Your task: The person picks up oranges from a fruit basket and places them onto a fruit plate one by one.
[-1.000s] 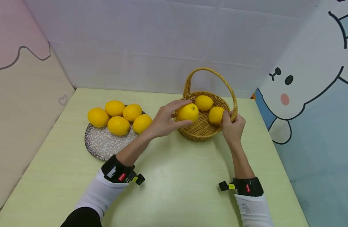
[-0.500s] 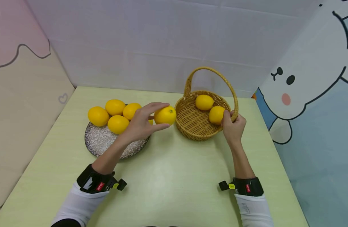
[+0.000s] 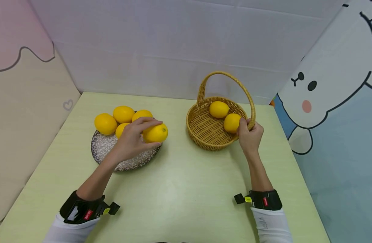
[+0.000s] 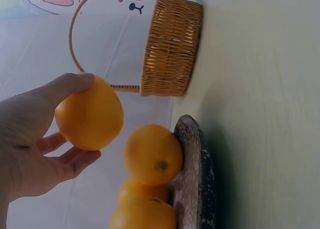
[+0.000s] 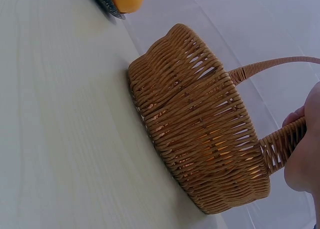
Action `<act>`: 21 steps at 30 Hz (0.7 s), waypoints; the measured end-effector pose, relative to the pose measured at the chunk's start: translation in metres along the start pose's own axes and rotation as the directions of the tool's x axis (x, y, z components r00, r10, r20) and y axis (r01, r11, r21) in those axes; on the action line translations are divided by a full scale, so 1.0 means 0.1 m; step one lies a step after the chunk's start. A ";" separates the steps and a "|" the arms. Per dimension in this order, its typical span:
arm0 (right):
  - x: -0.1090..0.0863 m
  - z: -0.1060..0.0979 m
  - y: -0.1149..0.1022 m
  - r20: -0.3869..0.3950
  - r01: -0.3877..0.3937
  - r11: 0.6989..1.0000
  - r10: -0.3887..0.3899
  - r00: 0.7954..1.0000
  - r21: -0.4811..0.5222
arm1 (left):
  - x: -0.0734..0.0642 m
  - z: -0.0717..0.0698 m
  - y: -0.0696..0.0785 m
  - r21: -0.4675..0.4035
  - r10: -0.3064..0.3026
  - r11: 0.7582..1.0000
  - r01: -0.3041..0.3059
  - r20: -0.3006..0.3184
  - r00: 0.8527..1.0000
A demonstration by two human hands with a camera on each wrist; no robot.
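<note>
A lemon [image 3: 155, 133] is held between the thumb and fingers of my left hand [image 3: 132, 140], over the right part of the speckled plate [image 3: 102, 148]. In the left wrist view this held lemon [image 4: 91, 116] hangs apart from a lemon [image 4: 152, 155] lying on the plate. Several lemons [image 3: 105, 124] sit toward the plate's back; my left hand partly covers some of them. My right hand [image 3: 250, 136] grips the base of the wicker basket's handle on the right side. Two lemons [image 3: 219, 109] lie inside the basket [image 3: 204, 130], which stands upright on the table.
The pale table [image 3: 179, 189] reaches a light wall [image 3: 161, 50] just behind the plate and basket. The basket's arched handle [image 3: 226, 75] rises above its rim. A cartoon-printed panel [image 3: 334, 135] borders the table's right side.
My left hand has moved left with the lemon, from over the basket to over the plate. My right hand has stayed on the handle, and the basket has not moved.
</note>
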State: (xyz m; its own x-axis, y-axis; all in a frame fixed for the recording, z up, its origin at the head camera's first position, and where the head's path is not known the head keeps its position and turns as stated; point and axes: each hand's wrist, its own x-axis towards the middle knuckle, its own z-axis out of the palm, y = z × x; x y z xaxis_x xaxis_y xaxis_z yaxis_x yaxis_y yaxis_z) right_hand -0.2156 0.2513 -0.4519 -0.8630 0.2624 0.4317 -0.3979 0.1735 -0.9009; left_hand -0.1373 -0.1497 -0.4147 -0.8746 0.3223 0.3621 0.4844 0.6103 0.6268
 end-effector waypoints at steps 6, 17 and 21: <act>0.01 -0.02 0.05 0.014 0.036 0.999 -0.036 0.999 0.000 | -0.17 -0.02 -0.03 0.028 -0.067 0.997 0.067 -0.005 0.998; -0.02 0.02 -0.10 0.003 0.019 1.000 -0.019 1.000 -0.005 | -0.38 0.05 -0.09 0.130 -0.156 0.978 0.160 -0.043 0.987; 0.01 -0.01 0.03 0.008 0.033 0.999 -0.033 0.999 -0.009 | -0.43 0.11 -0.09 0.156 -0.162 0.973 0.167 -0.047 0.986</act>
State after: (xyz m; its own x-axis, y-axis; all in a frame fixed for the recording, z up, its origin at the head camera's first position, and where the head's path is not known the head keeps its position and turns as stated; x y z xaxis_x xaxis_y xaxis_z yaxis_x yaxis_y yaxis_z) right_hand -0.2171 0.2526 -0.4538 -0.8517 0.2490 0.4612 -0.4236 0.1911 -0.8855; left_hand -0.1047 -0.1610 -0.4441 -0.9395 0.1852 0.2880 0.3225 0.7612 0.5627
